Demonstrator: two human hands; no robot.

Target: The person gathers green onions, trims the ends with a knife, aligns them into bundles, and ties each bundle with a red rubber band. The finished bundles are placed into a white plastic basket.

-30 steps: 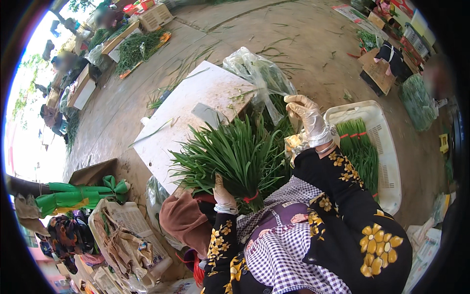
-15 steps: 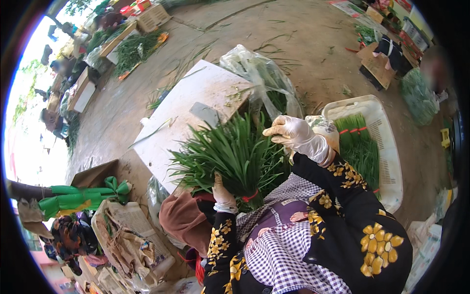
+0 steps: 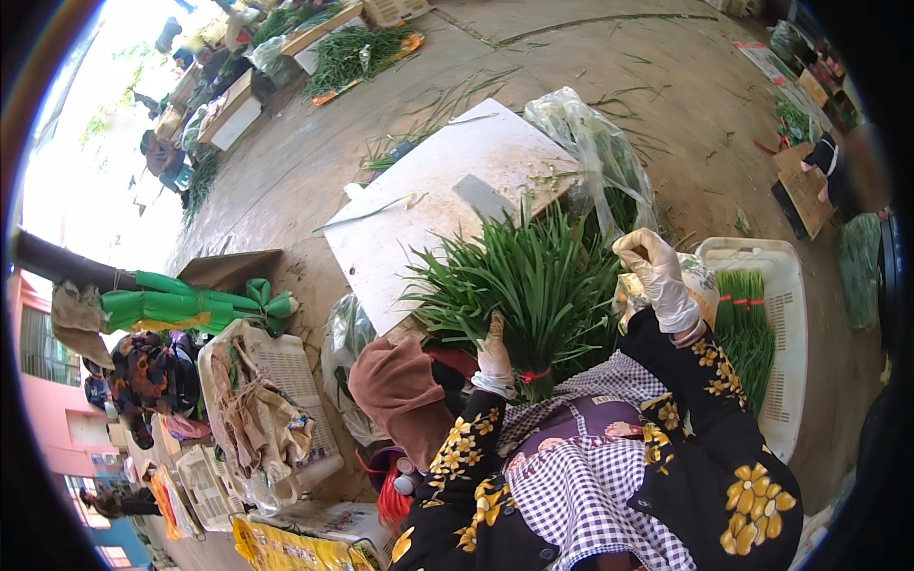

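A thick bunch of garlic chives (image 3: 528, 285) stands fanned out at my lap, its flat dark-green leaves pointing away from me. A red band (image 3: 533, 377) circles it near the base. My left hand (image 3: 494, 357), in a pale glove, is closed against the bunch's left side with the thumb up; the other fingers are hidden in the leaves. To the right of the bunch and apart from it, my right hand (image 3: 657, 281), also gloved, is raised with thumb and fingers curled together; anything pinched there is too small to make out.
Beyond the bunch lies a white board (image 3: 409, 238) with a grey metal blade (image 3: 484, 196) and leaf scraps. A clear plastic bag (image 3: 595, 143) of greens adjoins it. On the right, a white crate (image 3: 785, 352) holds banded bunches. Left are another crate (image 3: 314, 400) and a green-wrapped pole (image 3: 181, 303).
The whole view has swung, so the scene sits farther right. My right hand's fingers, stretched toward the leaves before, are now curled and drawn back from the bunch. My left hand stays on it.
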